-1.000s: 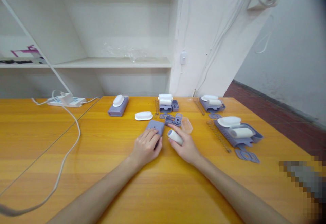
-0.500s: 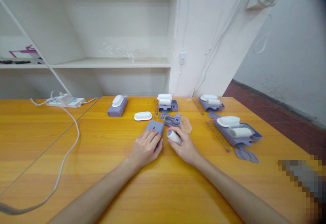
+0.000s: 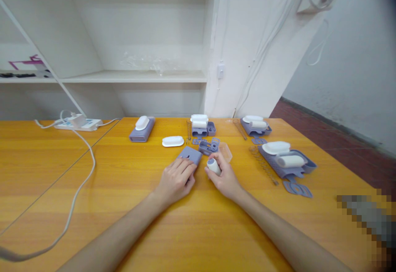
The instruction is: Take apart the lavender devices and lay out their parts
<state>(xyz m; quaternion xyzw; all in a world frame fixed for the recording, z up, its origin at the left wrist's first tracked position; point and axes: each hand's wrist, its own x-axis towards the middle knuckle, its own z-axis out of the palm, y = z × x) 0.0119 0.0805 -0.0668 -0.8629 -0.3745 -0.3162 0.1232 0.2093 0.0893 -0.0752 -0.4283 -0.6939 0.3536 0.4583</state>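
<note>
My left hand (image 3: 175, 179) lies on the near end of a flat purple plastic case (image 3: 189, 154) on the orange table, fingers curled over its edge. My right hand (image 3: 223, 176) is closed round a small white roller (image 3: 213, 166) with a purple end cap, held just right of the case. Behind the roller lie a purple frame part (image 3: 210, 145) and a clear plastic cover (image 3: 227, 152).
Further back are a white oval lid (image 3: 173, 141), a purple case with a white top (image 3: 142, 128), a coiled spring (image 3: 189, 130) and more purple and white part sets (image 3: 286, 161) at right. A white cable (image 3: 83, 173) runs from a power strip (image 3: 78, 123) at left.
The right hand has turned the white roller so its purple end faces more toward me and shifted it slightly up. The left hand stays on the purple case.
</note>
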